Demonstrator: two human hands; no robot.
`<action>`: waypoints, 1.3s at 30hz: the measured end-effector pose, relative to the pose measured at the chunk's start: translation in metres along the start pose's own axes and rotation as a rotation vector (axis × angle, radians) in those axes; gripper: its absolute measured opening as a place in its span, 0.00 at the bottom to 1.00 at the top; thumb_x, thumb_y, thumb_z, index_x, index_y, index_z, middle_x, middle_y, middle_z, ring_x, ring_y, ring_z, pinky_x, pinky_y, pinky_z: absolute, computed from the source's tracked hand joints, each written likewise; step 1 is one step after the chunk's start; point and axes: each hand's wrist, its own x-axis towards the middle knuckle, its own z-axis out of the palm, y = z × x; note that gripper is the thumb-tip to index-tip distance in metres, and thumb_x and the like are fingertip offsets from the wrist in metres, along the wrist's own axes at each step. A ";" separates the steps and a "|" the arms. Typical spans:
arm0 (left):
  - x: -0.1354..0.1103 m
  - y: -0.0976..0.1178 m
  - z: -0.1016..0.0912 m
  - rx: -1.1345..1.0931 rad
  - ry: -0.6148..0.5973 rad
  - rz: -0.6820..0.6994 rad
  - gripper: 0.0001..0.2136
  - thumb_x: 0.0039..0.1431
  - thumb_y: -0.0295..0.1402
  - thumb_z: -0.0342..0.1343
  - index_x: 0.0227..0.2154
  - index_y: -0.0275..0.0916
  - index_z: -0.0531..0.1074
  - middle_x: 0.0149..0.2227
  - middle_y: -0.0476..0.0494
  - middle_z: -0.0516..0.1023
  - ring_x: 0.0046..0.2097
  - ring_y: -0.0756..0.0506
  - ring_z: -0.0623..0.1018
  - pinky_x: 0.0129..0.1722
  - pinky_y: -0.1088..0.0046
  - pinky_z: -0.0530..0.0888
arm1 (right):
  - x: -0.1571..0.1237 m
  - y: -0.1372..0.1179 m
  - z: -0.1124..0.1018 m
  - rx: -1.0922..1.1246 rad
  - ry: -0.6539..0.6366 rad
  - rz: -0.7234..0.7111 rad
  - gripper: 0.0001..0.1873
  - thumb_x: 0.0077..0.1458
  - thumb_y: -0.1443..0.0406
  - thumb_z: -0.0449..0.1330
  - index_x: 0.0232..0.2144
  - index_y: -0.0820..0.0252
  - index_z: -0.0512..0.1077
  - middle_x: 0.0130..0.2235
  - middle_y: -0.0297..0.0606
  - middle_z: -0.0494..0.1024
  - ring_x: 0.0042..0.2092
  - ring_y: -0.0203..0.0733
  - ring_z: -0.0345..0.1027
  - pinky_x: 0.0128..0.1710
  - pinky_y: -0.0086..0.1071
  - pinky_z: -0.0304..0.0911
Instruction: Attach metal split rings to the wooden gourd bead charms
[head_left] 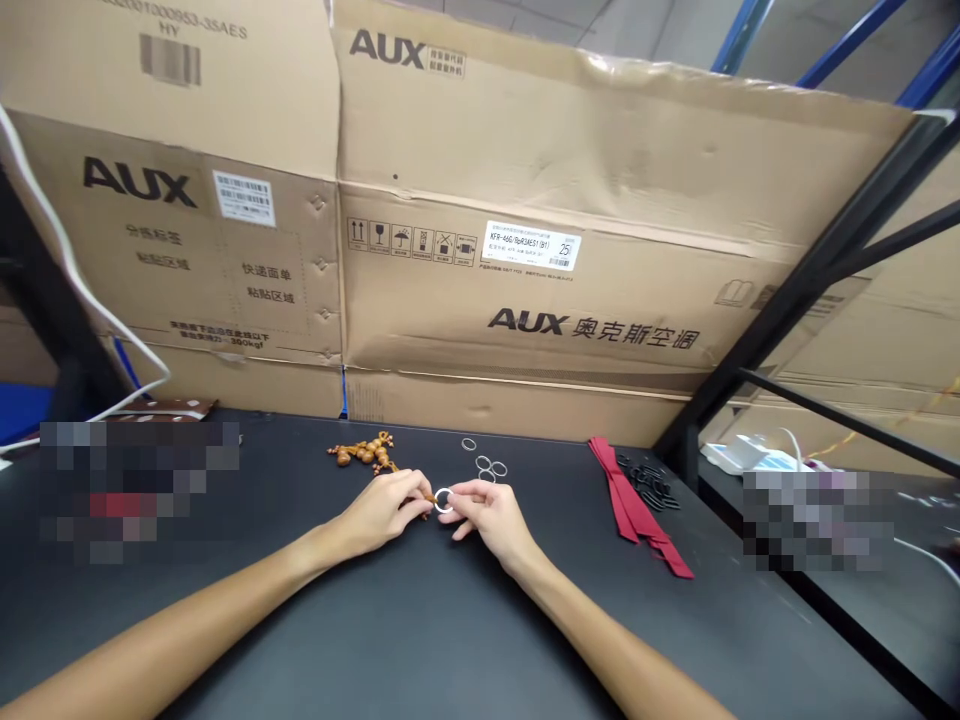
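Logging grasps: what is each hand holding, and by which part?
The right hand pinches a ring by its rim; the left hand pinches a brown cord, exact spot hidden.

Apparently a workshop: AUX air-conditioner cartons [600,145] wall the upper frame, a black metal frame [801,290] slants at right, and metal rings [491,465] lie mid-frame on the black tabletop [375,640].

AUX on cardboard [540,140]; KFR-46G, 25 on white label [532,246]

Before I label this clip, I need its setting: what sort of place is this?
Probably a workshop bench: a black table with loose rings on it, and printed cardboard standing behind.
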 end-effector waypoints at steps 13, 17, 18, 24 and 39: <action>0.000 -0.004 0.001 0.061 -0.001 0.052 0.04 0.61 0.28 0.50 0.33 0.38 0.70 0.33 0.47 0.72 0.34 0.49 0.74 0.36 0.74 0.70 | -0.002 -0.003 0.001 -0.010 0.002 0.000 0.19 0.39 0.58 0.70 0.30 0.69 0.75 0.25 0.43 0.79 0.31 0.47 0.77 0.22 0.28 0.71; -0.001 -0.005 0.001 0.098 -0.006 0.068 0.04 0.61 0.28 0.50 0.33 0.39 0.69 0.32 0.47 0.71 0.34 0.48 0.73 0.37 0.74 0.70 | -0.002 -0.003 0.001 0.000 0.003 -0.009 0.20 0.39 0.57 0.70 0.29 0.69 0.75 0.24 0.43 0.79 0.30 0.47 0.77 0.22 0.29 0.71; -0.001 -0.006 0.001 0.111 -0.003 0.072 0.04 0.62 0.28 0.50 0.33 0.39 0.70 0.32 0.47 0.71 0.34 0.48 0.73 0.37 0.73 0.70 | -0.002 -0.003 0.001 0.001 0.002 -0.014 0.20 0.39 0.57 0.70 0.29 0.69 0.75 0.24 0.42 0.79 0.30 0.47 0.77 0.22 0.29 0.71; -0.003 -0.006 0.001 0.160 0.001 0.094 0.08 0.64 0.28 0.47 0.35 0.39 0.71 0.33 0.47 0.69 0.34 0.49 0.72 0.36 0.74 0.69 | -0.003 -0.003 0.001 -0.023 -0.002 -0.044 0.20 0.40 0.56 0.69 0.30 0.69 0.76 0.25 0.42 0.79 0.31 0.48 0.77 0.22 0.29 0.71; -0.003 -0.004 0.002 0.270 0.039 0.150 0.06 0.63 0.28 0.49 0.34 0.38 0.70 0.33 0.46 0.71 0.35 0.48 0.73 0.36 0.73 0.71 | -0.005 0.007 0.005 -0.105 0.044 -0.131 0.22 0.43 0.54 0.67 0.32 0.68 0.73 0.24 0.42 0.79 0.30 0.49 0.77 0.23 0.31 0.73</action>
